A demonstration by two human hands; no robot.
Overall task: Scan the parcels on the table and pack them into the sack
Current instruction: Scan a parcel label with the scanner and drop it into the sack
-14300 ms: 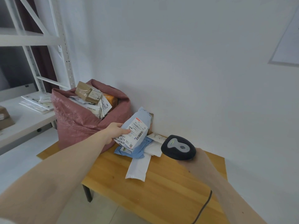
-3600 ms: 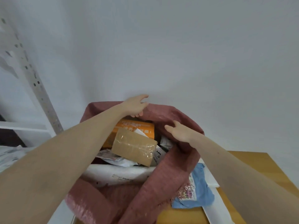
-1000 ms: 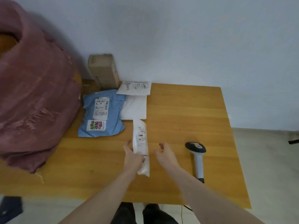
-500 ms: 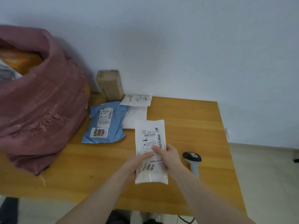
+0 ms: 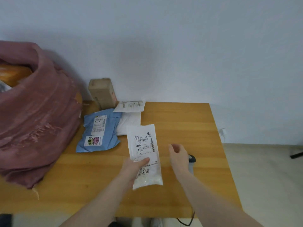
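One white parcel (image 5: 144, 151) sits pinched in my left hand (image 5: 133, 167), label up, over the middle of the table (image 5: 188, 122). My right hand (image 5: 177, 154) is spread, empty, above the scanner (image 5: 191, 163). The sack (image 5: 36, 112) stands at the table's left edge.

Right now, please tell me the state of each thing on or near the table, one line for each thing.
White parcel: held up, label facing the camera.
Left hand: grips the white parcel's lower part.
Right hand: holds nothing, over the scanner.
Scanner: lying on the table.
Blue parcel: lying flat, label up.
Brown box: standing at the wall.
Sack: open, parcels inside.
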